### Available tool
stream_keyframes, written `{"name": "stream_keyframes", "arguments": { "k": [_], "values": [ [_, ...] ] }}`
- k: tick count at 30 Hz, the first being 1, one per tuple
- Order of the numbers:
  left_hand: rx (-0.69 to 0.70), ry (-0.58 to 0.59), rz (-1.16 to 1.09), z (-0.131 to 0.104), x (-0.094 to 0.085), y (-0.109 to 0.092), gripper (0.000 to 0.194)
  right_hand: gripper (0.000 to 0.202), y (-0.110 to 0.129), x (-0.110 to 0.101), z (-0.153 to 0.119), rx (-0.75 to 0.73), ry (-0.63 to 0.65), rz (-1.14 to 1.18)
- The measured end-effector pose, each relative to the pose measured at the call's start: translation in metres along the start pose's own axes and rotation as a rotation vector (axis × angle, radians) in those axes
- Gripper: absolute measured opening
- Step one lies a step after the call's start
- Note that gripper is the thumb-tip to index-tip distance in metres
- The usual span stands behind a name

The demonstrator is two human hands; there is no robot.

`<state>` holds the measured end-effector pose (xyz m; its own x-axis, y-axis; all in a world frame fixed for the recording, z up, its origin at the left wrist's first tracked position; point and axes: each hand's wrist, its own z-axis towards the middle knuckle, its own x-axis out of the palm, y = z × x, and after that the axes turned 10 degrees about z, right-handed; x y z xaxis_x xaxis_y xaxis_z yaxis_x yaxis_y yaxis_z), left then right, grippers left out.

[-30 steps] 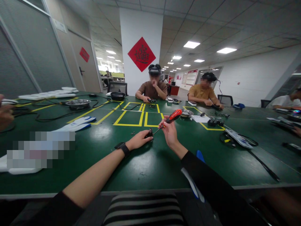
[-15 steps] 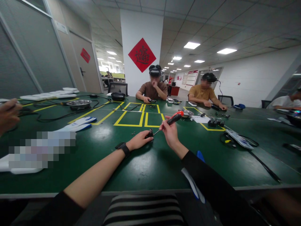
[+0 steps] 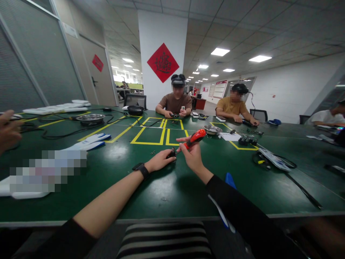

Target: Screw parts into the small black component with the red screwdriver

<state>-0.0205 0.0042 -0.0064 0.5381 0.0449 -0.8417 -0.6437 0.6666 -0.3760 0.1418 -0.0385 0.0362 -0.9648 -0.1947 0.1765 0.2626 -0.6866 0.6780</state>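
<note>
My left hand [image 3: 161, 160], with a black watch on its wrist, rests on the green table and grips a small black part [image 3: 173, 152] with a round metallic top. What exactly the part is, I cannot make out. A screwdriver [image 3: 196, 138] with a red and black handle is in my right hand [image 3: 192, 155]. Its handle tilts up to the right, and the shaft points down left at the black part. The tip is too small to see, so contact is unclear. Beside my left hand lie a few tiny screw-like pieces [image 3: 152, 152].
White-and-blue gloves [image 3: 90, 142] lie left. Metal bowls stand at the left [image 3: 90, 119] and past my right hand [image 3: 212, 130]. Black blocks [image 3: 246, 140] and cables [image 3: 260, 160] are at the right. Yellow tape [image 3: 147, 143] marks the table [image 3: 121, 172]. Co-workers sit around it.
My right hand has drawn the screwdriver slightly left, and its handle has turned to show more red. My left hand stays put. The co-worker opposite has lowered a hand from the face.
</note>
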Motion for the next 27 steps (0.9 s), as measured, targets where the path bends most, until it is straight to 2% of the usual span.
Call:
{"name": "stream_keyframes", "arguments": {
  "k": [3, 10, 15, 18, 24, 27],
  "values": [
    [-0.004, -0.002, 0.005, -0.0004, 0.0002, -0.0003, 0.03, 0.011, -0.0009, 0.0018, -0.0009, 0.027, 0.027, 0.02],
    [-0.016, -0.004, -0.007, -0.0007, -0.0011, -0.0026, 0.03, 0.016, -0.006, -0.0039, 0.002, 0.061, -0.025, 0.291],
    [-0.014, 0.003, -0.042, -0.0013, -0.0021, -0.0038, 0.029, 0.027, -0.0017, -0.0024, 0.0027, 0.05, -0.055, 0.183],
    [-0.029, 0.002, -0.036, -0.0016, -0.0022, -0.0038, 0.029, 0.023, -0.0005, 0.0004, 0.0039, 0.052, -0.049, 0.14],
    [-0.027, 0.008, -0.017, -0.0007, -0.0013, -0.0023, 0.028, 0.017, -0.0062, -0.0024, 0.0053, 0.069, -0.082, 0.209],
    [-0.026, 0.01, -0.006, -0.0004, -0.001, -0.0019, 0.029, 0.022, -0.0081, -0.0055, 0.005, 0.069, -0.082, 0.244]
  ]
}}
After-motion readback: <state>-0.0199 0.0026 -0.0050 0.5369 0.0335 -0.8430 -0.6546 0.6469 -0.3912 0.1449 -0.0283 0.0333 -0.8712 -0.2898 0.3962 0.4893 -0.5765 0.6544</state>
